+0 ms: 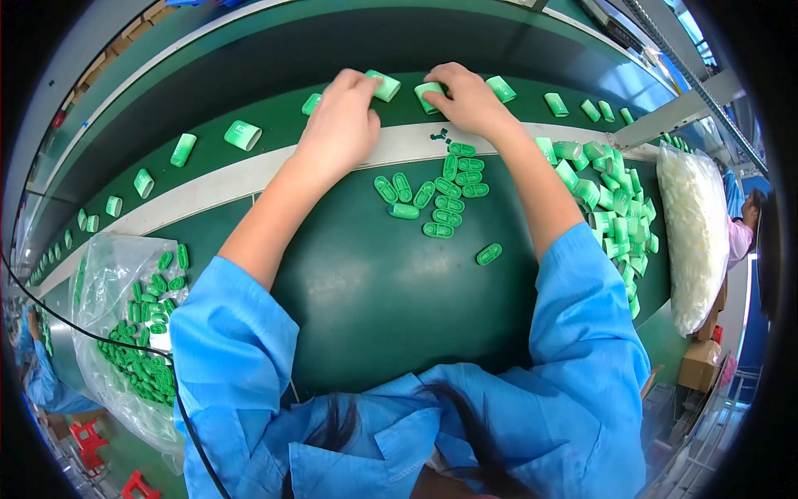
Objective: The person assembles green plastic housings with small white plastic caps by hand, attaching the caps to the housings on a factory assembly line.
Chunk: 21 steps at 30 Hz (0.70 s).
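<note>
Both my arms reach forward over the dark green table to the green conveyor belt. My left hand (339,116) is closed, its fingers on a light green hollow casing (385,86) lying tilted on the belt. Between the thumb and fingers of my right hand (470,101) is another hollow green casing (429,97). One more casing (500,89) lies just right of that hand, and another (311,104) is partly hidden behind my left hand. On the table between my forearms several oval green end caps (447,204) lie scattered, one cap (489,254) apart from the others.
A heap of green casings (615,195) lies by my right arm, beside a tall plastic bag of pale pieces (692,237). At left, a clear bag (91,287) holds many green caps (145,366). A pale rail (208,193) edges the belt; a black cable (91,334) crosses at left.
</note>
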### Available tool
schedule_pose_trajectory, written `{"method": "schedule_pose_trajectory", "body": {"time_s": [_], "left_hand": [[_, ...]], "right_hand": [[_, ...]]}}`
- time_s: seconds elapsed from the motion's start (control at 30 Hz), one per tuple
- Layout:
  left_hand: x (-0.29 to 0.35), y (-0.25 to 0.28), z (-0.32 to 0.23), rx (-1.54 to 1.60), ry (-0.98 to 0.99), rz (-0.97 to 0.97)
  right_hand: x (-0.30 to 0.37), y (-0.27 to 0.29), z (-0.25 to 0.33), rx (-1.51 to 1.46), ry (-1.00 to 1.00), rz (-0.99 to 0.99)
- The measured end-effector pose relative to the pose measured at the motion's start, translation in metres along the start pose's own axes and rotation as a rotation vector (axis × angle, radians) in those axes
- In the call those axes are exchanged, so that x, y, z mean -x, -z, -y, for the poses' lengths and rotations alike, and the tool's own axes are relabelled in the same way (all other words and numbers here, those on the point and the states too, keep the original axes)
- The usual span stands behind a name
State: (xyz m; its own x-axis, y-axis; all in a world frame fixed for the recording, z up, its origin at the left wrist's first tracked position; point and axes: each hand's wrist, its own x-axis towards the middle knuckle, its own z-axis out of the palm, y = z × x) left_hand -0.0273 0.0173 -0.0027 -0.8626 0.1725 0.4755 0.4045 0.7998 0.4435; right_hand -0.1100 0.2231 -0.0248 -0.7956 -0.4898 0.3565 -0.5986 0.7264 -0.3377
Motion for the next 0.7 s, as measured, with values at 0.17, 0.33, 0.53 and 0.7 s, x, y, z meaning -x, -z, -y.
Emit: {"method": "schedule_pose_trajectory", "body": {"time_s": [0.17, 0.33, 0.53, 0.7], "left_hand": [[0.033, 0.033, -0.009, 0.244, -0.135, 0.550], [0.038, 0.022, -0.004, 0.223, -0.222, 0.440], [0.005, -0.009, -0.021, 0.652, 0.207, 0.430], [0.008, -0.017, -0.020, 0.988, 0.444, 0.346]], "right_hand": [[0.026, 0.023, 0.010, -0.185, -0.264, 0.003], [0.050, 0.041, 0.035, -0.822, -0.387, 0.082], [0.068, 0.043, 0.041, -1.102, -0.403, 0.060], [0.068, 0.044, 0.042, -1.200, -0.421, 0.060]]}}
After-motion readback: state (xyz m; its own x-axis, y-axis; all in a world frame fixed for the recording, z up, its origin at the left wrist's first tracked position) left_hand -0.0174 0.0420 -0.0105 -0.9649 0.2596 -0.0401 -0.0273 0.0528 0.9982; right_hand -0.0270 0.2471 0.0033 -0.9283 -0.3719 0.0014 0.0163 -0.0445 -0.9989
